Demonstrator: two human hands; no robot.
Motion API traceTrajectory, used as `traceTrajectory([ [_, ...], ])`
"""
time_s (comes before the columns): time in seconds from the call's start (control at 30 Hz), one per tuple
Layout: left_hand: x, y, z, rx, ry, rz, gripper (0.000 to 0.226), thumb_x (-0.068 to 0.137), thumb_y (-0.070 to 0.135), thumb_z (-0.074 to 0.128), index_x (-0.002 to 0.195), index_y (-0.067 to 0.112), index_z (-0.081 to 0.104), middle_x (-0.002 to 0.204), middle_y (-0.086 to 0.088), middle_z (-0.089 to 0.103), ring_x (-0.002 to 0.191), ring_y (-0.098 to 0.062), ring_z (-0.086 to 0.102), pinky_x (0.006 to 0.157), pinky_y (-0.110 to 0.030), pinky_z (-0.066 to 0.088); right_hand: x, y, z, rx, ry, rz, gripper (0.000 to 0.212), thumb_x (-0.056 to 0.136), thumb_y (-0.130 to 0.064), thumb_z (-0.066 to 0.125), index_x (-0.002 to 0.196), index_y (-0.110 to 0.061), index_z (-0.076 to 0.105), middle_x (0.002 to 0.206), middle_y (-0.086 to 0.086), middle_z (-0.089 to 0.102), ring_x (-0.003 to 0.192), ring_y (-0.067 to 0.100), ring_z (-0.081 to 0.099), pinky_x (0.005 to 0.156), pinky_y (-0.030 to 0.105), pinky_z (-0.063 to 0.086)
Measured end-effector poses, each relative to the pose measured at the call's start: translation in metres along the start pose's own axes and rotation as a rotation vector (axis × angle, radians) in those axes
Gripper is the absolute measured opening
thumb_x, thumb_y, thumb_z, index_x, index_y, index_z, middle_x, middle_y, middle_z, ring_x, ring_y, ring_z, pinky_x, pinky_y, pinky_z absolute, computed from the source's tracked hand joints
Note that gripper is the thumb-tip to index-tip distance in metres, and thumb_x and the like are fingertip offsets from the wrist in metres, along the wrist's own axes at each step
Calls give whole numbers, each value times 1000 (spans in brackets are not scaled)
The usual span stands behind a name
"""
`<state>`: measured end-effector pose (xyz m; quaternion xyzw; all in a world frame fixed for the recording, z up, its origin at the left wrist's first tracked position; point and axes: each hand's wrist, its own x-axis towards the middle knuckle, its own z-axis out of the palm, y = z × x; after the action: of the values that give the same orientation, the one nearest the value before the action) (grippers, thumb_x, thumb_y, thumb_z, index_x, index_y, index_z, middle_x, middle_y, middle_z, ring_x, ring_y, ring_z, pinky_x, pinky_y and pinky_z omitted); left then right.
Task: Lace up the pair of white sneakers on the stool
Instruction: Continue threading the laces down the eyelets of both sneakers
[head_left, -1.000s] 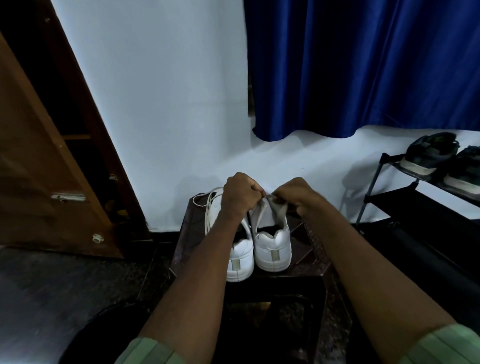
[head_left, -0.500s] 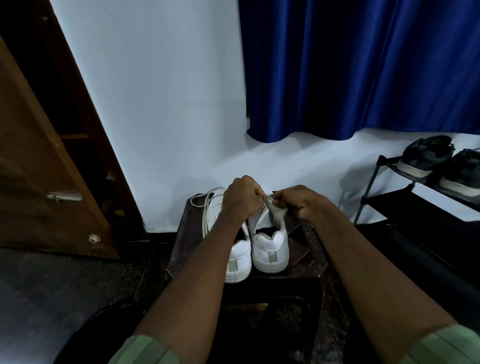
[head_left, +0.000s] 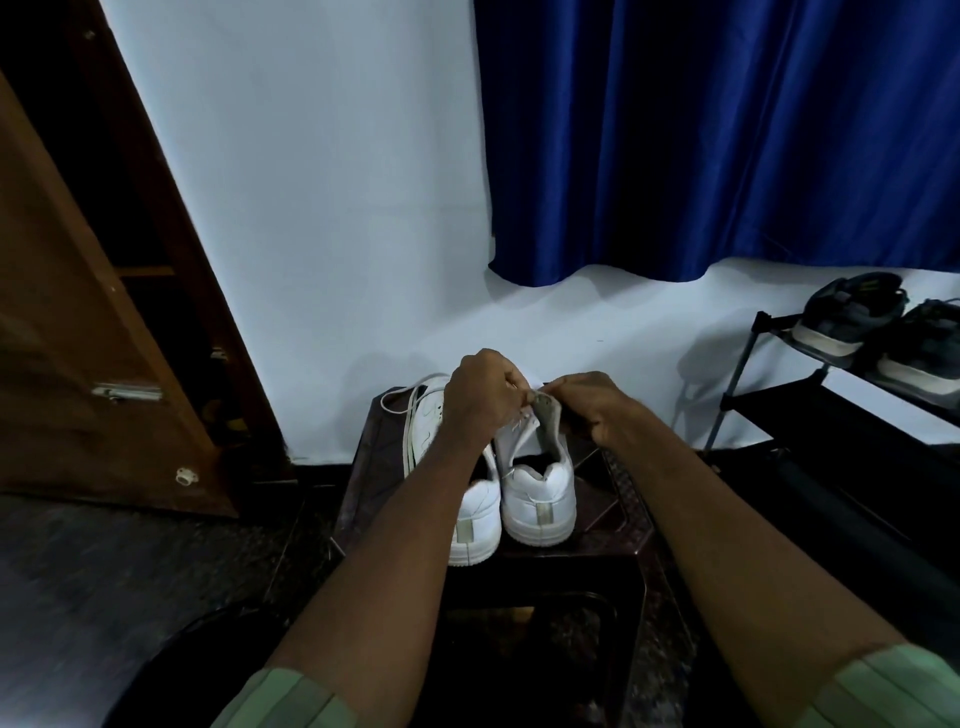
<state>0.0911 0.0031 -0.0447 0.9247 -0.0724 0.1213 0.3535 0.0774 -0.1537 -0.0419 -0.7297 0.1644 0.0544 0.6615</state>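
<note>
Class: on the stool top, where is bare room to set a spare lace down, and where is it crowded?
Bare: the stool top right of the right sneaker, and its near edge. Crowded: the far middle, where both hands, left and right, work at its tongue.

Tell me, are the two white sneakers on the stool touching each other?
Touching. The head view shows the left sneaker and the right sneaker standing side by side on the stool, their heels pressed together with no gap between them.
</note>
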Motion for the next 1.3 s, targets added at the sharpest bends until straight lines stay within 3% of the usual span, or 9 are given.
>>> traceTrajectory([
  [0.13, 7, -11, -9, -125, -116, -12, 12, 77, 24, 88, 87, 23, 80, 69, 7, 75, 69, -9, 75, 82, -30, 61, -5, -5, 1, -46, 10, -14, 16, 85, 5, 69, 72, -3, 64, 62, 11, 62, 47, 17, 58, 44, 20, 47],
  [0.3, 11, -12, -22, -249, -129, -42, 24, 99, 17, 57, 101, 20, 81, 74, 11, 73, 74, -1, 70, 77, -23, 51, 6, -14, -14, 283, 27, 95, 24, 99, -5, 41, 97, 2, 63, 84, 18, 71, 65, 29, 66, 60, 36, 59],
  [0.4, 12, -9, -23, -363, -57, -93, 26, 98, 21, 57, 104, 26, 82, 74, 9, 73, 82, -8, 70, 77, -25, 54, 14, -14, -20, 356, 58, 92, 17, 98, -6, 42, 87, -9, 55, 61, 7, 56, 50, 22, 49, 57, 35, 49],
  [0.6, 10, -5, -19, -399, -44, -16, 20, 98, 25, 63, 102, 26, 83, 74, 9, 73, 73, 0, 66, 76, -22, 51, 0, -12, -29, -560, -166, -162, 35, 93, -28, 75, 65, -10, 62, 56, 4, 51, 46, 13, 42, 45, 20, 32],
  [0.8, 9, -6, -18, -430, -37, 6, 20, 97, 25, 63, 99, 29, 83, 76, 14, 74, 75, 4, 69, 81, -29, 54, 2, -17, -25, 355, -154, -114, 22, 101, -11, 51, 80, -14, 57, 83, 11, 67, 76, 23, 58, 76, 36, 51],
  [0.87, 9, -6, -20, -452, -34, -6, 21, 96, 28, 62, 96, 32, 82, 79, 18, 75, 77, 4, 69, 89, -33, 54, 8, -17, -27, 539, -107, -21, 29, 105, -18, 45, 77, -18, 49, 64, 3, 53, 63, 21, 51, 64, 34, 47],
  [0.97, 10, -5, -21, -491, -32, -25, 22, 92, 31, 61, 93, 37, 82, 87, 15, 77, 84, -2, 70, 98, -39, 54, 11, -14, -31, -87, 19, -162, 34, 102, -34, 59, 75, -16, 52, 61, 3, 43, 52, 17, 38, 53, 28, 30],
  [1.07, 10, -4, -20, -513, -37, -26, 23, 93, 25, 61, 95, 34, 82, 85, 10, 77, 87, -6, 70, 98, -37, 54, 2, -14, -30, -550, -94, -259, 37, 90, -31, 76, 64, -15, 55, 59, 2, 45, 50, 14, 39, 50, 25, 31],
  [1.3, 10, -4, -18, -529, -40, 2, 23, 96, 16, 62, 99, 26, 83, 80, 4, 75, 82, -8, 68, 77, -20, 49, 2, -13, -20, 301, -161, -84, 18, 103, -10, 48, 89, -13, 58, 86, 16, 72, 76, 26, 60, 74, 35, 49],
])
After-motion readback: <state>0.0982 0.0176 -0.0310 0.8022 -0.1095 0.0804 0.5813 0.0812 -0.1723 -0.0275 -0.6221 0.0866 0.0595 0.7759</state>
